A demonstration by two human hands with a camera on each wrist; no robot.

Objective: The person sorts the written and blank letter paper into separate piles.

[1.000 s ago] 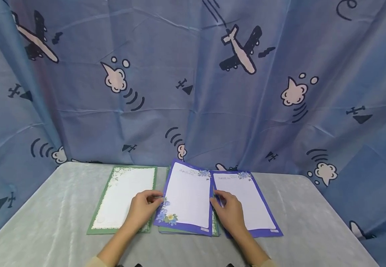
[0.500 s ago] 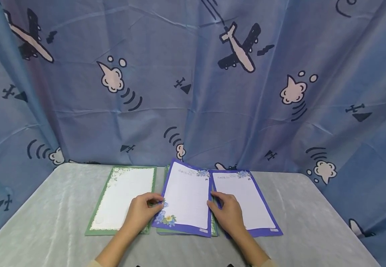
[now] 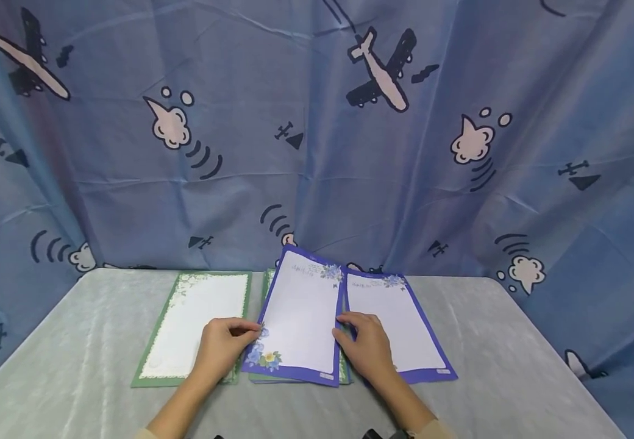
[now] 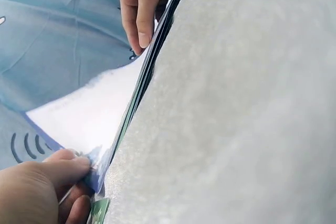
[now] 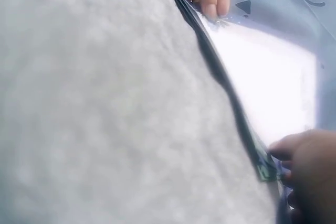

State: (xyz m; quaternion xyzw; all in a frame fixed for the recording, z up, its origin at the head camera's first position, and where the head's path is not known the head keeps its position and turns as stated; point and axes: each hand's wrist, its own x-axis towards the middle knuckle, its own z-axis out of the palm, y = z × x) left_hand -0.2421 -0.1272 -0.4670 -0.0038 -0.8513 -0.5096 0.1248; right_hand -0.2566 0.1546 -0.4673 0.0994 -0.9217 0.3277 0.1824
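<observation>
A purple-bordered sheet of paper (image 3: 302,311) with blue flowers in its corners lies between both hands in the head view, its far end tilted up. My left hand (image 3: 222,349) pinches its left edge; in the left wrist view the thumb is on top and the fingers are below. On the right edge, my right hand (image 3: 367,347) pinches the same sheet. Under it is a stack of green- and purple-edged sheets (image 3: 344,373), mostly hidden. In the left wrist view the stack's edges (image 4: 139,90) show as thin layers.
A green-bordered sheet (image 3: 196,323) lies to the left, partly under my left hand. To the right is another purple-bordered sheet (image 3: 405,323). All lie on a grey cloth-covered table (image 3: 492,341), with a blue airplane-print curtain (image 3: 317,152) behind.
The far end of the held purple-bordered sheet has risen slightly. Both hands keep their pinch on its sides. The head view has shifted a little, so the scene sits further left.
</observation>
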